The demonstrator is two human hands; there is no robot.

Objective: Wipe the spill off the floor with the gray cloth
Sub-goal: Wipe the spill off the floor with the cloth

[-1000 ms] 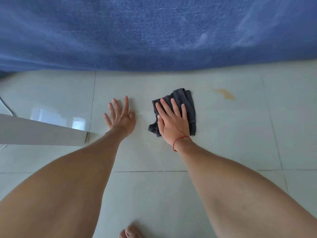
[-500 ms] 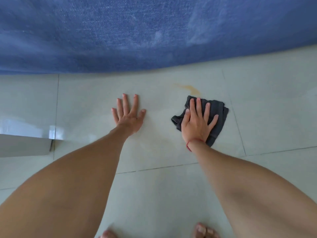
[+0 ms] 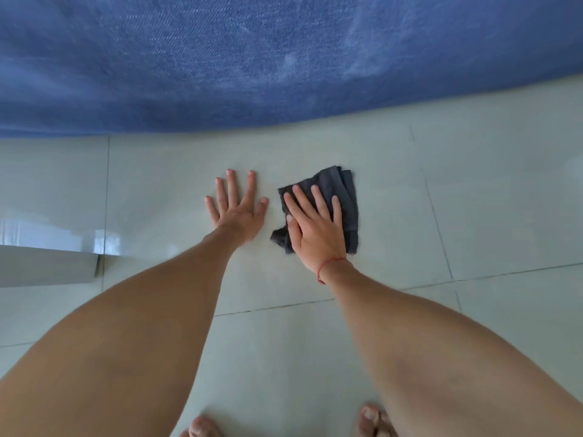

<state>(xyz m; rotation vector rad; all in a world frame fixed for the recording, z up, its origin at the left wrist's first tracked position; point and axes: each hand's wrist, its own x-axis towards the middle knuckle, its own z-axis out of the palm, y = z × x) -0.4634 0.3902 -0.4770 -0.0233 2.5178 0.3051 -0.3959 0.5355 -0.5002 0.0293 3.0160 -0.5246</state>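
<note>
Right hand [image 3: 315,228] presses flat, fingers spread, on gray cloth [image 3: 342,197]. Left hand [image 3: 236,212] at its 9 o'clock, fingers splayed on tile floor [image 3: 473,200].

No legible text, labels, brands, nos. or signs anywhere in view.
</note>
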